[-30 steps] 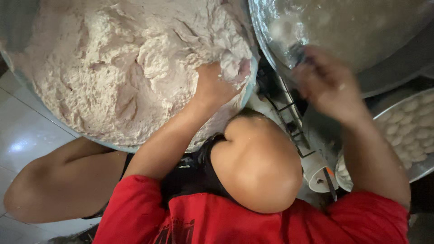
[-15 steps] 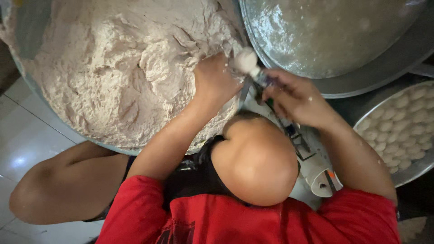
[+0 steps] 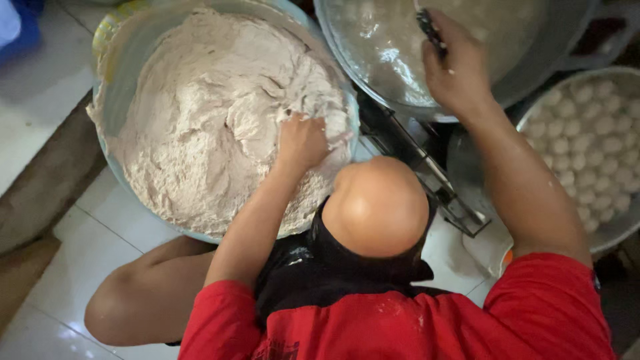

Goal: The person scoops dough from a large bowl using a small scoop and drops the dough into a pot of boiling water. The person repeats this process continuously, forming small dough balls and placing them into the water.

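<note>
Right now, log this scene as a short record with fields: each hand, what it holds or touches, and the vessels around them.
left hand: pressed into the pale paste, fingers closed on it
right hand: grips a dark-handled utensil over the metal pot
paste basin: large, round, nearly full, on white floor tiles
metal pot contents: cloudy liquid
tray: at the right, filled with small pale balls
utensil working end: not visible

Off-white dough (image 3: 213,127), red sleeves (image 3: 540,313), seemingly pale-blue basin (image 3: 110,100).
</note>
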